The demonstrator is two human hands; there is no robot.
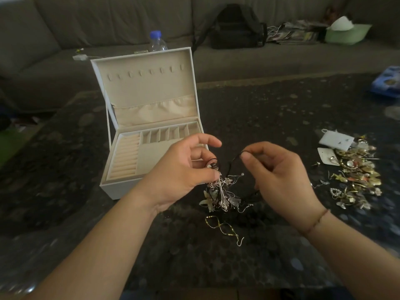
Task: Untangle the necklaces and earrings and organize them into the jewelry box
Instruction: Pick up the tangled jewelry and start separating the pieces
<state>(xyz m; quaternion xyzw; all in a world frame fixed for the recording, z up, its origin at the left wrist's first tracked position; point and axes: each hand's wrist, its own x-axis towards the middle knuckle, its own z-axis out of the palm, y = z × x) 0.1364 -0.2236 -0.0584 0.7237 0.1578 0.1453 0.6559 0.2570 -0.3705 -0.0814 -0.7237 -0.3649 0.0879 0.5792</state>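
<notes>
surface: dark speckled stone tabletop point(270, 109), glossy, taking up most of the view
room: grey sofa point(108, 22) behind the table, with a black backpack point(237, 27), a stack of magazines point(292, 34) and a green tissue box point(346, 33) on its seat; a blue-capped water bottle point(157, 41) stands behind the box lid
jewelry box: white jewelry box point(151, 118) open on the table, lid upright, beige ring rolls and small compartments showing
left hand: left hand point(184, 172) pinches the top of a tangled jewelry clump point(220, 191) that hangs down to the table
right hand: right hand point(281, 178) pinches a black cord point(237, 156) leading out of the same clump
loose pieces: gold twisted earring point(223, 228) lies just in front of the clump; a gold jewelry pile point(357, 172) with white earring cards point(335, 140) sits well to the right
hard to make out: single pieces inside the clump cannot be told apart; a blue object point(387, 83) is cut off by the right edge; left hand covers the box's near right corner
</notes>
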